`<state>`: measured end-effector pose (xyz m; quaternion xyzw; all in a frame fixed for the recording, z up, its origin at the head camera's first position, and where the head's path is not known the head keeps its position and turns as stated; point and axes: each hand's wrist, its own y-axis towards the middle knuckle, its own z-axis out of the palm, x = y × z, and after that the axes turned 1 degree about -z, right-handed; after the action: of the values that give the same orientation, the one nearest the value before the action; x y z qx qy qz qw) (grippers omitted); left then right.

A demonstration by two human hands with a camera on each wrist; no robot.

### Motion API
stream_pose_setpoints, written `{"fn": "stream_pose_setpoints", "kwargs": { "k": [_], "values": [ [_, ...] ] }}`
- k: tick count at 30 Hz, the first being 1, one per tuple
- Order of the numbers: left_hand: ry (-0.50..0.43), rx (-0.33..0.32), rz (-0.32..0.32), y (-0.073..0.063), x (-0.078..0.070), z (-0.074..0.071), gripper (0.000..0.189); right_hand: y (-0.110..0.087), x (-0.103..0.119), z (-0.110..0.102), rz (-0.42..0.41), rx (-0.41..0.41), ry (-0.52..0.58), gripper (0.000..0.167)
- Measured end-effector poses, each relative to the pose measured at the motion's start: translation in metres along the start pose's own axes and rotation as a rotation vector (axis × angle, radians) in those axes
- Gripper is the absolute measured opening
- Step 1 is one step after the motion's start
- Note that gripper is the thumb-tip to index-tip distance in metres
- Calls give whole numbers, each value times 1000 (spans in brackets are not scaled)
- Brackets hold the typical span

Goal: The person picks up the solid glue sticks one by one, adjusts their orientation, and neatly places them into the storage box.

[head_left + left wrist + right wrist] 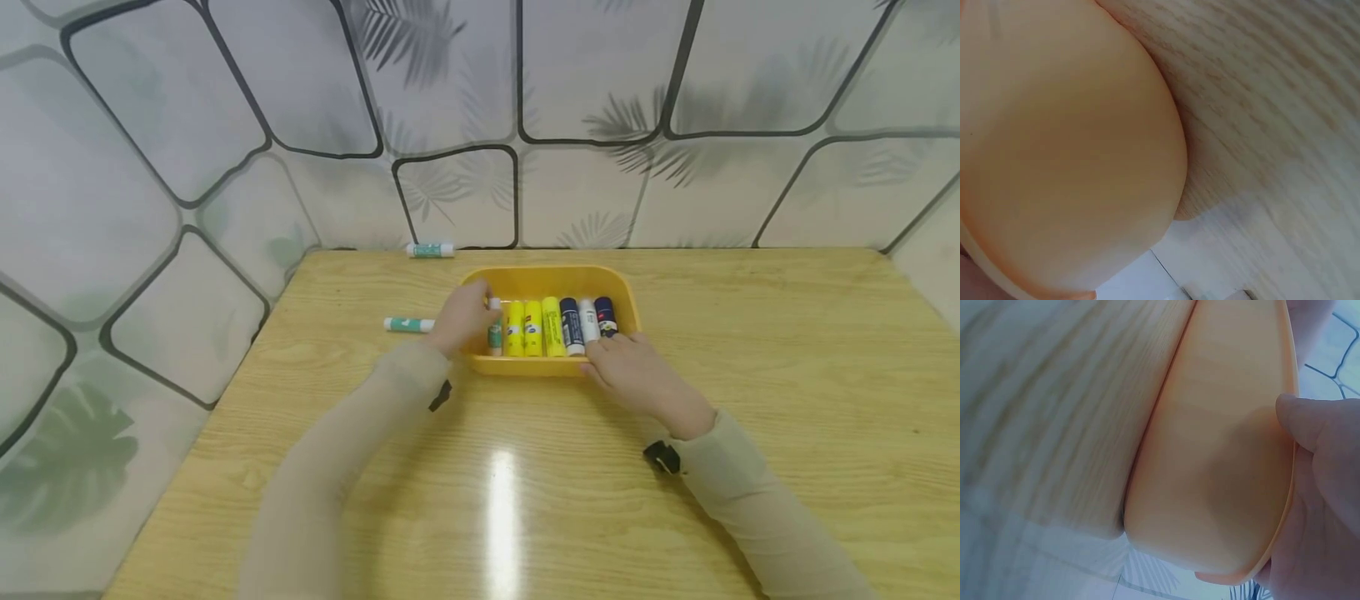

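Note:
A yellow-orange plastic tray (pixel 547 367) holds a row of upright-lying glue sticks. At the row's left end, my left hand (pixel 461 318) reaches over the rim and pinches a green-and-white glue stick (pixel 495 337) inside the tray. My right hand (pixel 633 375) grips the tray's near rim towards the right corner. In the right wrist view its thumb (pixel 1300 422) presses the outer wall, with the fingers over the rim. Beside the pinched stick lie yellow glue sticks (pixel 533 329), a navy one (pixel 572 327), a white one (pixel 588 321) and another navy one (pixel 606 317).
Left of the tray, a green-and-white glue stick (pixel 407 324) lies on the wooden table (pixel 570 500), its right end near my left hand. Another one (pixel 430 250) lies at the table's back edge, against the patterned wall (pixel 457 196).

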<state>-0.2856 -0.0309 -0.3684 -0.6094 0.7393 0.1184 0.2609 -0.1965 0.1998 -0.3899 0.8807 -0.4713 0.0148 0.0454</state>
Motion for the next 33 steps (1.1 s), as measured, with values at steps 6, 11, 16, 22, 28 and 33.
{"fn": "stream_pose_setpoints", "kwargs": {
  "k": [6, 11, 16, 22, 28, 33],
  "values": [
    [70, 72, -31, 6, -4, 6, 14, 0, -1, 1, -1, -2, -6, 20],
    [116, 103, -41, 10, -7, 10, 10, 0, -1, 2, 3, 4, -5, 20],
    [151, 126, -43, 13, -8, 12, 6, -1, 0, 1, 2, -3, -4, 20],
    [158, 121, -63, 16, -9, 14, 8, -1, 0, 1, -12, -12, -6, 19],
    [146, 143, -82, 17, -9, 15, 9, -1, 1, 1, -15, -40, -8, 19],
    [176, 161, -98, 18, -10, 15, 8, -2, 1, 0, -27, -70, -9, 19]
  ]
}}
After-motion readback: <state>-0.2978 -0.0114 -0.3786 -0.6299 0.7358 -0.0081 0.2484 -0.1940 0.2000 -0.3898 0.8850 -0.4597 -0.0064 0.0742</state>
